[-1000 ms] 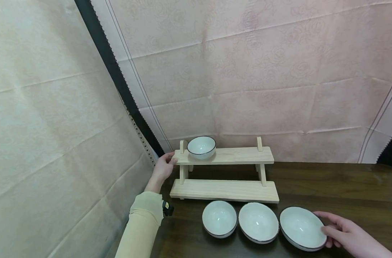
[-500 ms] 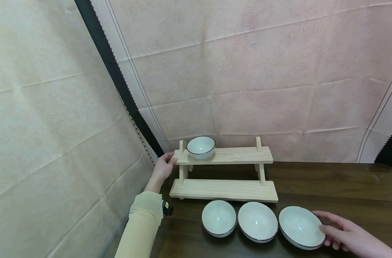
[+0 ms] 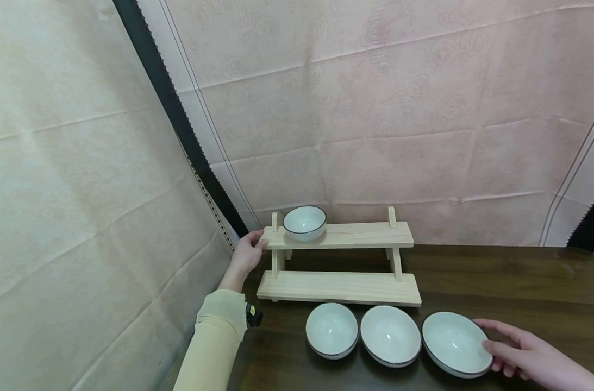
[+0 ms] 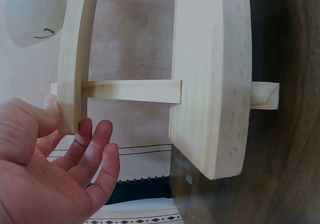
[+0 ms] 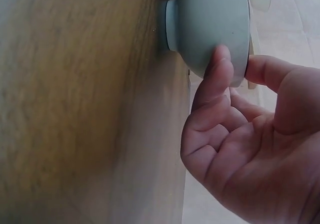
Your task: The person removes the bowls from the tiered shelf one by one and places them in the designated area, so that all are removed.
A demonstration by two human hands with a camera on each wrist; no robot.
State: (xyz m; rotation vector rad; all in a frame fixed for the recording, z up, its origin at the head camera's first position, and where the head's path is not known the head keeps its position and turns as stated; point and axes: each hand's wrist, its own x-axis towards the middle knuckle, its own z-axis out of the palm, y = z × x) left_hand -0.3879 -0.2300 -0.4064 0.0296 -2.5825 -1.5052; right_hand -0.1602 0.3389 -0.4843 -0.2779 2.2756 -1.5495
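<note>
My left hand (image 3: 248, 254) pinches the left end of the upper board of a two-tier wooden stand (image 3: 338, 288). In the left wrist view the thumb lies on top of the board (image 4: 70, 92) and fingers are beneath it. A small dark-rimmed white bowl (image 3: 305, 224) sits upright on the upper tier, at its left. In front of the stand, three larger white bowls line up: a left bowl (image 3: 332, 331), a middle bowl (image 3: 391, 335) and a right bowl (image 3: 457, 345). My right hand (image 3: 526, 353) grips the right bowl's side, thumb at the rim, fingers against its outer wall (image 5: 215, 24).
The dark wooden table (image 3: 512, 282) runs on to the right. Behind it hangs a pale patterned cloth (image 3: 399, 119), and another pale cloth (image 3: 91, 217) closes off the left side close to my left arm. A dark strip (image 3: 189, 130) marks their corner.
Over the last second the view shifts very slightly. Both hands keep their holds, and the stand and bowls stay in place.
</note>
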